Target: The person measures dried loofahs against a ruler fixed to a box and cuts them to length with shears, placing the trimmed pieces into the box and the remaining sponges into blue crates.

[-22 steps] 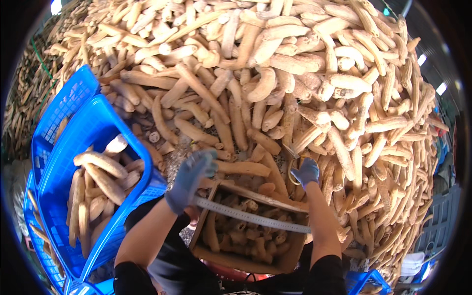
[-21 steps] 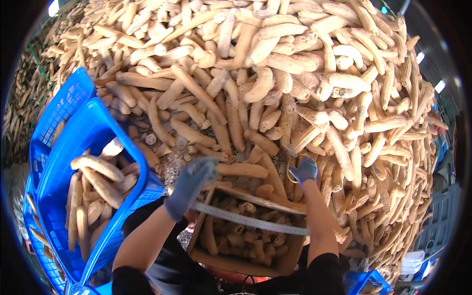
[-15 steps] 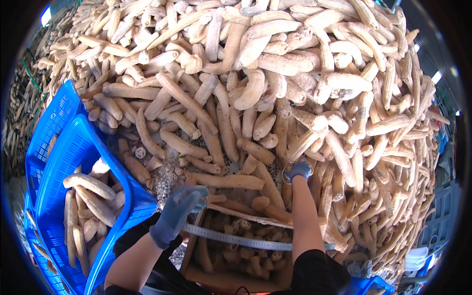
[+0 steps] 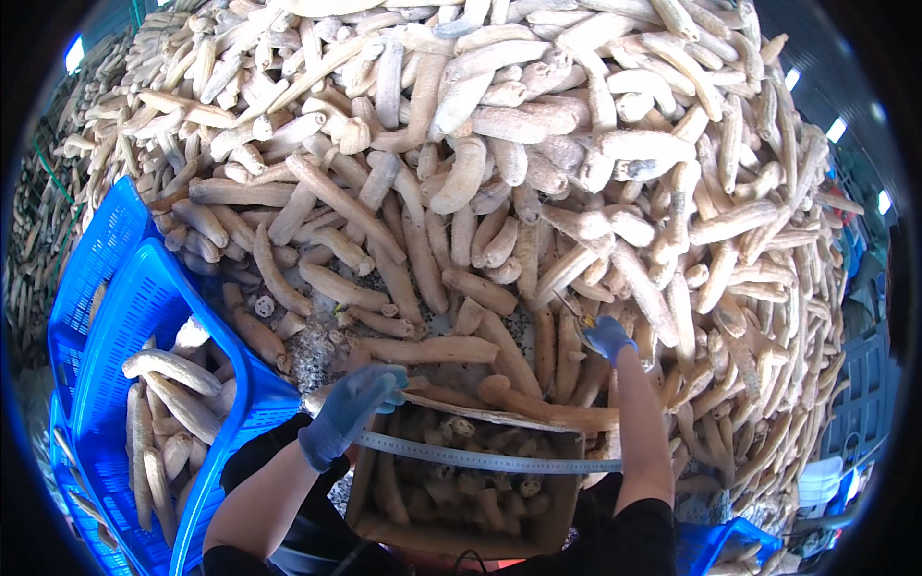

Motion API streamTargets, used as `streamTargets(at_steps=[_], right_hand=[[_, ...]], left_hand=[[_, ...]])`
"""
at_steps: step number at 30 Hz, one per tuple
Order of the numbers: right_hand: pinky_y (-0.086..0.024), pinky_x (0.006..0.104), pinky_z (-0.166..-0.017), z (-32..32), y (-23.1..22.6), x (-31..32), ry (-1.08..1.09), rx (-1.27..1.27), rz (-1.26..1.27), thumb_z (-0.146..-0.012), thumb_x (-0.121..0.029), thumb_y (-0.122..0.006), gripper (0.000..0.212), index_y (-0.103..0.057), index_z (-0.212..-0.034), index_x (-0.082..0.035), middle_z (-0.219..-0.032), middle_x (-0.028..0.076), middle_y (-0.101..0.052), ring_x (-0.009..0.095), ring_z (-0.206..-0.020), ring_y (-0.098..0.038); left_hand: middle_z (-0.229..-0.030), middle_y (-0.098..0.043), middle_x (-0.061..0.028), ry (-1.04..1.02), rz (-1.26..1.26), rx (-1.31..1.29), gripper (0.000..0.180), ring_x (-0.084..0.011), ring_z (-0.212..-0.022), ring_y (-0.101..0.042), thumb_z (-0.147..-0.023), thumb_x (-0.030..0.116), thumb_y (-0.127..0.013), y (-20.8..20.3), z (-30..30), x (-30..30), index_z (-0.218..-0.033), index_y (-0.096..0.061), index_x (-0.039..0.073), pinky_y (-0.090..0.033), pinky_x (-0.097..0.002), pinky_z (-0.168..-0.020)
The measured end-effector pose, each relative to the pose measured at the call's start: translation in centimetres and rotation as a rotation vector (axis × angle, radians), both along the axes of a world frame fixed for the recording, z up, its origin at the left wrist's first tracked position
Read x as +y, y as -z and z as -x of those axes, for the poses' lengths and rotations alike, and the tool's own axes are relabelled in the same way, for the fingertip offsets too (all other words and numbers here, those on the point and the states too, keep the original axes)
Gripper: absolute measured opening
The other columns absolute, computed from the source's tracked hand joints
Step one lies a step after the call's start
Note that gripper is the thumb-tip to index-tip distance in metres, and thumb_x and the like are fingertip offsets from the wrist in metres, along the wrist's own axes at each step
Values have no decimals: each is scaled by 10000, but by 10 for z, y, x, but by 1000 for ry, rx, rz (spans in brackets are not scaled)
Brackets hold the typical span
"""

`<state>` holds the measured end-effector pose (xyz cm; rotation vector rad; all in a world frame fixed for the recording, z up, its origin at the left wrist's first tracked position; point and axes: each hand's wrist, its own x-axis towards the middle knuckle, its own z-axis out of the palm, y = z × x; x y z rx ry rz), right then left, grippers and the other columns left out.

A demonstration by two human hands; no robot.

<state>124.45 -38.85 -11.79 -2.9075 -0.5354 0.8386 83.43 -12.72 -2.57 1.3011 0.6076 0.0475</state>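
Blue gloves cover both hands. My left hand (image 4: 353, 408) is above the left side of a box (image 4: 569, 509), fingers loosely bent and apart, with nothing visible in them. Off to the right, my right hand (image 4: 607, 339) is closed around a small yellow-handled tool (image 4: 584, 324); its thin tip points toward the heap and its exact kind is unclear. Short, cut-looking root pieces (image 4: 480, 504) lie inside the box. A pale measuring strip (image 4: 490, 463) with graduation marks spans the box top. Just beyond the box rim lies a long tan root (image 4: 423, 350).
A huge heap of thick tan roots (image 4: 547, 120) rises in front and to the right. Blue slatted crates (image 4: 240, 355) stand at my left, with roots (image 4: 178, 403) inside. Another blue crate (image 4: 706, 542) is at the lower right. Grey-white grit (image 4: 317, 341) covers the ground between.
My right hand, with the yellow-handled tool, has shifted right from above the roots beyond the box. My left hand stays nearly in place. The view has turned slightly.
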Motion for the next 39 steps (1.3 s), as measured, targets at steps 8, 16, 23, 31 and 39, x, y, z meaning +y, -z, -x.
streamTargets(at_steps=[8,16,23,31,39], right_hand=[[-467,381,-906,39,-24,-37,-53,-428,5,-673,-541,-662,681,-592,-1058,16,-1059,195,-616,303,-991,-611],[-434,367,-913,-51,20,121,-205,-611,267,-699,-624,-607,791,-521,-1214,-29,-1265,115,-512,249,-1180,-483],[-497,344,-817,-73,7,224,-134,-492,475,-735,-497,-601,579,-611,-1176,-123,-1250,69,-569,229,-1119,-562],[-507,375,-823,-102,16,211,-82,-484,283,-824,-245,-566,299,-668,-1074,-118,-1106,96,-649,250,-1040,-617],[-472,379,-914,-55,-10,95,-50,-342,189,-691,-586,-624,720,-586,-1147,-30,-1153,173,-606,298,-1067,-591]], left_hand=[[-1100,-602,-59,115,172,-22,418,-158,-951,-597,-940,328,-509,-14,-13,-31,-1232,-510,29,-488,-314,-859],[-1113,-591,-84,106,325,22,361,-176,-992,-598,-943,246,-520,2,-17,-22,-1222,-505,16,-479,-313,-896],[-1145,-582,-100,26,380,44,365,-190,-1021,-590,-957,226,-488,-1,-9,-4,-1241,-484,-2,-465,-332,-916],[-1148,-576,-84,76,403,49,348,-158,-1023,-572,-957,216,-492,9,-12,-4,-1243,-492,18,-468,-311,-905],[-1155,-582,-68,101,312,9,323,-145,-1057,-565,-944,178,-520,5,-12,-15,-1229,-514,24,-475,-273,-900]])
